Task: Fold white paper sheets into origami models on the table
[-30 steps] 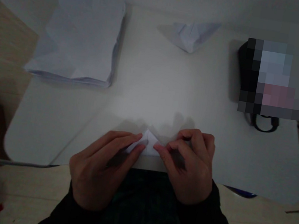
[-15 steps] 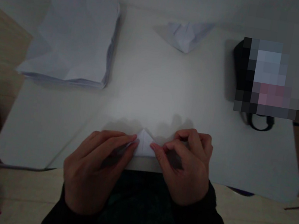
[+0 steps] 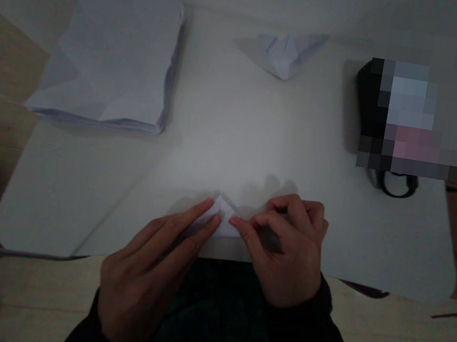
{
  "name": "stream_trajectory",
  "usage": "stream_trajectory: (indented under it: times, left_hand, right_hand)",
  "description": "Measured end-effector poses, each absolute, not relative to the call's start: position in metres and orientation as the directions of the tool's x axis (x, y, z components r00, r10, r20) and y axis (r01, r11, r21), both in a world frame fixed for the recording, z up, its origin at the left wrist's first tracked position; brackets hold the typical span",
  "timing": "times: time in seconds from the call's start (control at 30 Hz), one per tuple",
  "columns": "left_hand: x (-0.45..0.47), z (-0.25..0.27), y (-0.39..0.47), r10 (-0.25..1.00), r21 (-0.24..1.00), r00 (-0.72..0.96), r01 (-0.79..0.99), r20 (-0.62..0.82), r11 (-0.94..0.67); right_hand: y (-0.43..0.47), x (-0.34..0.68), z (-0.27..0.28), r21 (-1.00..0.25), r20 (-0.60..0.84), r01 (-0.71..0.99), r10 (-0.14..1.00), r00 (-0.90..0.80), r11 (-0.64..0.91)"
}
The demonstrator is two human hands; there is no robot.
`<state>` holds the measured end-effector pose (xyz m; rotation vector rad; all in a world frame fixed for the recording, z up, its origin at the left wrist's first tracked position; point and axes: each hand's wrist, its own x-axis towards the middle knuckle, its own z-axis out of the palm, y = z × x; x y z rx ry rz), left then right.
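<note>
A small folded sheet of white paper point(image 3: 225, 224) lies near the table's front edge, with a peak pointing away from me and a crease down its middle. My left hand point(image 3: 152, 269) grips its left side; the thumb lies on the paper by the crease and the index finger rests along the upper left slope. On the right, my right hand point(image 3: 284, 255) pinches the paper's other side between thumb and curled index finger. Fingers cover both outer ends of the paper.
A thick stack of creased white paper point(image 3: 116, 55) lies at the back left of the white table point(image 3: 225, 136). At the back middle stands a folded paper piece point(image 3: 284, 57). A black case point(image 3: 368, 109) with a loop strap, partly pixelated, sits at the right.
My left thumb and index finger have slid forward and right onto the paper, its thumb now nearer the middle crease. My right hand keeps nearly the same place.
</note>
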<state>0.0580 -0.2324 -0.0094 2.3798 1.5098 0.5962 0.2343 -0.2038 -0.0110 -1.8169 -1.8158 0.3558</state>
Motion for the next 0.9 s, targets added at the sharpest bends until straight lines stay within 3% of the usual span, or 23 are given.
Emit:
stream_trajectory:
  times: [0.13, 0.67, 0.9]
  left_hand:
    - [0.0579, -0.0062, -0.2312, 0.884, 0.369, 0.429, 0.803, 0.186, -0.467]
    - [0.0596, -0.0062, -0.2277, 0.883, 0.362, 0.407, 0.806, 0.235, -0.468]
    - [0.0615, -0.0034, -0.2278, 0.879, 0.294, 0.416, 0.832, 0.231, -0.471]
  right_hand:
    - [-0.2026, 0.2337, -0.0102, -0.541, 0.154, 0.841, 0.986, 0.063, 0.030]
    - [-0.2034, 0.2368, -0.0169, -0.503, 0.223, 0.859, 0.975, 0.021, 0.096]
    - [-0.2033, 0.2364, -0.0161, -0.492, 0.198, 0.867, 0.980, 0.022, 0.080]
